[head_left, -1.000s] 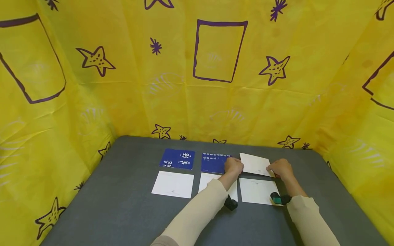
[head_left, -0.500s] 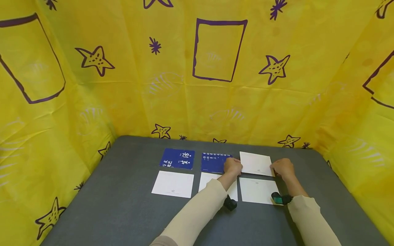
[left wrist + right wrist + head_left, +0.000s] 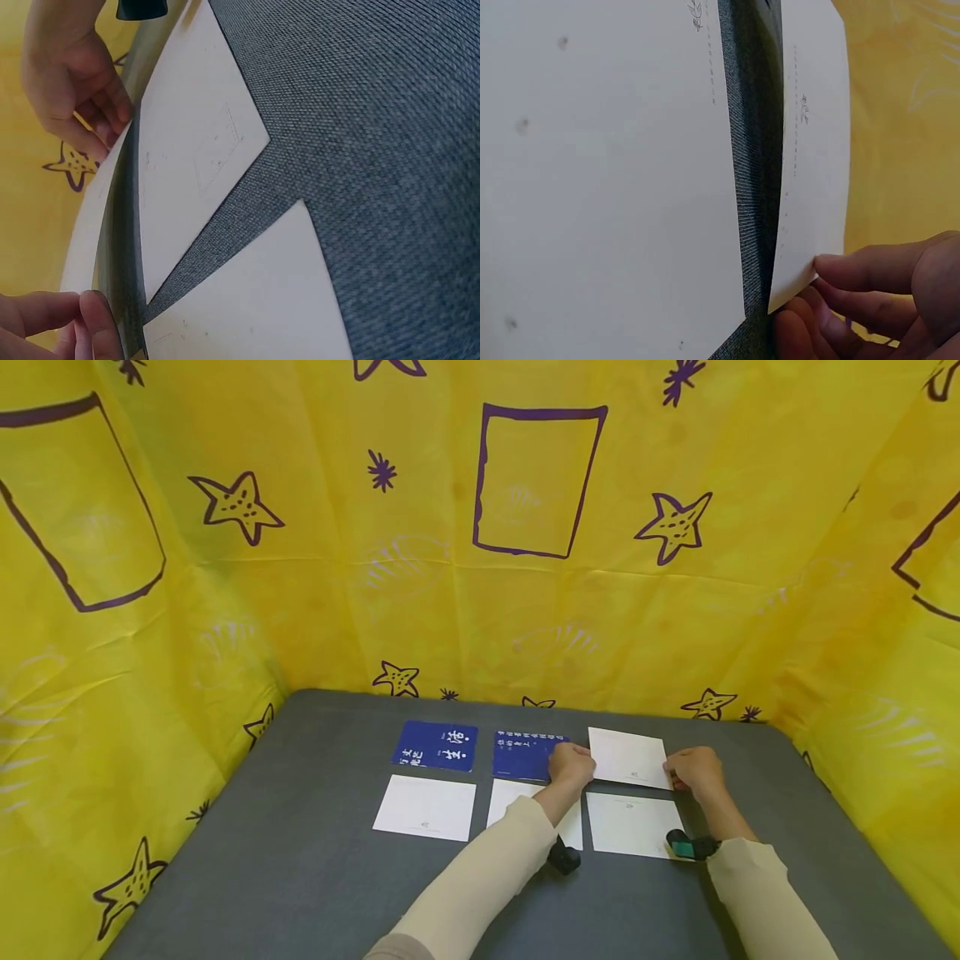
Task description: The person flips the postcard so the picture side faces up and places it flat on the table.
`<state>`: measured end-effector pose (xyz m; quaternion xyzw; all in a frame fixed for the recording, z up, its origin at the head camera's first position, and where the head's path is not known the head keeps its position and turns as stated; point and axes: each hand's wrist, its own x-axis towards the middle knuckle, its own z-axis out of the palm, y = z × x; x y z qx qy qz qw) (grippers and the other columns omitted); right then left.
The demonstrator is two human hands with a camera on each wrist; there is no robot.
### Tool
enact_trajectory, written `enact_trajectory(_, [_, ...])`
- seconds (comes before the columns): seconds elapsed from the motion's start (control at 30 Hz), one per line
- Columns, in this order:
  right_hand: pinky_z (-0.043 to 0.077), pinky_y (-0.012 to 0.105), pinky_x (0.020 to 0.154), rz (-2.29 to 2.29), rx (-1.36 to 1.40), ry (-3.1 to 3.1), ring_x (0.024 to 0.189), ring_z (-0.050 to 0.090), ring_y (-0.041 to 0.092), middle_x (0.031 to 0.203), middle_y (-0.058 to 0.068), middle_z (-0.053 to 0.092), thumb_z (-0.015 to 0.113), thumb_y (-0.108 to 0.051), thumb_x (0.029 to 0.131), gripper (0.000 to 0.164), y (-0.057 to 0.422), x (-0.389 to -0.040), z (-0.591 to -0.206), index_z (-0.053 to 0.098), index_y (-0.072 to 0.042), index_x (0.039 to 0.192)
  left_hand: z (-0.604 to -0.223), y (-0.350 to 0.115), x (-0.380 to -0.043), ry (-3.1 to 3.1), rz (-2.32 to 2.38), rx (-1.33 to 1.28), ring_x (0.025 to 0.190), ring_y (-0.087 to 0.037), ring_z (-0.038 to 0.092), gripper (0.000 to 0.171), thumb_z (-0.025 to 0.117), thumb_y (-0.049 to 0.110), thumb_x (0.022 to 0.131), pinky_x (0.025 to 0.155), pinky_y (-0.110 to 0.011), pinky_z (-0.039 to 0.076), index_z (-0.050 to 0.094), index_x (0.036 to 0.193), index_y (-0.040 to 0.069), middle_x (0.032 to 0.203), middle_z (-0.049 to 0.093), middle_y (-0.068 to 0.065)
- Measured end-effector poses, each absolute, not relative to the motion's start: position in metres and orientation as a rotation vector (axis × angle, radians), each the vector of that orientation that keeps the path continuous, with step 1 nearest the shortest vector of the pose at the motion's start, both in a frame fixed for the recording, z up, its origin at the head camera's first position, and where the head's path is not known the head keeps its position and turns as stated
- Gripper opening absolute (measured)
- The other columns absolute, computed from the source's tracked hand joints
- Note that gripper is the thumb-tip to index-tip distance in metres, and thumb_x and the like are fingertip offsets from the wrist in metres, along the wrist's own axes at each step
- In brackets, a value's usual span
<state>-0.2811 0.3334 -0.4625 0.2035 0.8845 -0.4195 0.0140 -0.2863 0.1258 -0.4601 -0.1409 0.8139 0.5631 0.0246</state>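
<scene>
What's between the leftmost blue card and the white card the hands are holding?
The head view shows another blue card between them, partly hidden by the left hand, which pinches the white card.

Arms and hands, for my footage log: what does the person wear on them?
The left sleeve and right sleeve are cream. A black device shows at each wrist; the right one has a green patch. The left hand and right hand look bare.
</scene>
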Motion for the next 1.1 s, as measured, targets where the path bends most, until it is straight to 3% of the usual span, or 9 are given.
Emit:
enact_trajectory(0.33, [0.054,0.025,0.055,-1.395,0.611,2.675,0.059,0.057,0.016,0.069,0.007,0.062,0.060,-0.004,0.087,0.032,0.335,-0.280,-0.459,0.061,0.019,0.109,-0.463,0.121,-0.285,2.534,1.770,-0.417,0.074,-0.021,0.062,0.012,0.070,-0.002,0.073,0.066,-0.029,0.050,0.075,0.078,0.008,0.077,0.070,-0.006])
enact_trajectory(0.6, [0.055,0.025,0.056,-1.436,0.594,2.658,0.060,0.057,0.017,0.070,0.006,0.062,0.059,-0.005,0.088,0.033,0.336,-0.277,-0.455,0.060,0.019,0.111,-0.465,0.122,-0.286,2.548,1.820,-0.420,0.071,-0.018,0.062,0.006,0.077,0.004,0.074,0.067,-0.030,0.050,0.075,0.076,0.009,0.077,0.072,-0.005])
enact_trajectory(1.1, [0.053,0.022,0.057,-1.478,0.623,2.618,0.064,0.059,0.016,0.072,0.002,0.064,0.061,-0.011,0.093,0.036,0.339,-0.275,-0.448,0.060,0.016,0.115,-0.467,0.115,-0.287,2.571,1.837,-0.374,0.066,-0.014,0.057,0.003,0.074,0.007,0.076,0.063,-0.026,0.045,0.075,0.074,0.009,0.071,0.070,-0.001])
